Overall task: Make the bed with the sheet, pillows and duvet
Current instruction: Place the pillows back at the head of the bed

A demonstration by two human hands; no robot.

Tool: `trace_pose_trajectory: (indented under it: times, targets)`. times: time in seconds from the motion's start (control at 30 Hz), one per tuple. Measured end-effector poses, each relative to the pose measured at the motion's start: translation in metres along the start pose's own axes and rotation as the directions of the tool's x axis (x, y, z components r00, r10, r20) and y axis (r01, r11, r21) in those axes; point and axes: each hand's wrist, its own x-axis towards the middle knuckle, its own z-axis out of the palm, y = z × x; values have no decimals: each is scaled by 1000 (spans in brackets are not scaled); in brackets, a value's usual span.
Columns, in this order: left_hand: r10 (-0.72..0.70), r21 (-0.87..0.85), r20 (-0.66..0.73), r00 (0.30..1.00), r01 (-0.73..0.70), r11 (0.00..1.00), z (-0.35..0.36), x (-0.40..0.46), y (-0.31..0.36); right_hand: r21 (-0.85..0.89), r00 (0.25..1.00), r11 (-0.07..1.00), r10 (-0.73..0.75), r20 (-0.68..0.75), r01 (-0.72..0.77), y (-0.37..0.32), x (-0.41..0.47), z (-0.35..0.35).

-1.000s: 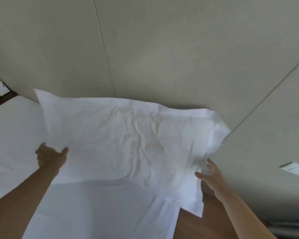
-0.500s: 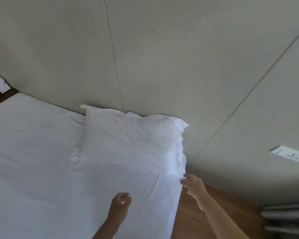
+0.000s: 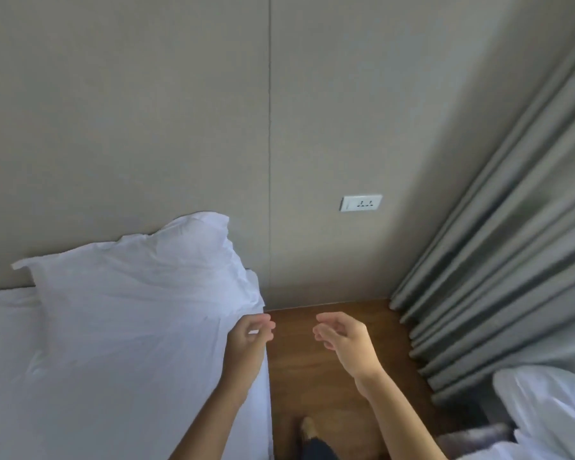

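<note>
Your left hand [image 3: 248, 336] and right hand [image 3: 342, 336] hover loosely curled, holding nothing, the pillow [image 3: 140, 287] just beyond your left.

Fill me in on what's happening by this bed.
A person is making the bed. One pillow lies at the head of the sheeted mattress, against the wall. The left hand and right hand hover empty, fingers loosely curled, at the bed's edge above the wooden floor. More white bedding waits by the curtain.

You see one pillow [image 3: 140, 277] on one sheet [image 3: 97, 376], and your two hands, left hand [image 3: 246, 340] and right hand [image 3: 346, 340]. One wall socket [image 3: 361, 203] and one curtain [image 3: 512, 244] complete the count.
</note>
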Motion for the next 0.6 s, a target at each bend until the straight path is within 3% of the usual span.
trace_pose_trajectory:
  times: [0.17, 0.3, 0.43, 0.6]
  targets:
    - [119, 85, 260, 958, -146, 986, 98, -38, 25, 81, 968, 997, 21, -251, -1, 28, -51, -97]
    - [139, 115, 493, 859, -223, 968, 182, -74, 36, 159, 882, 987, 78, -464, -4, 61, -105, -172]
    - [95, 124, 672, 734, -238, 963, 270, -125, 32, 265, 735, 964, 189, -651, -13, 106, -178, -246]
    - [30, 137, 824, 566, -250, 959, 368, -211, 23, 331, 484, 943, 308, -819, -41, 166, -287, -322]
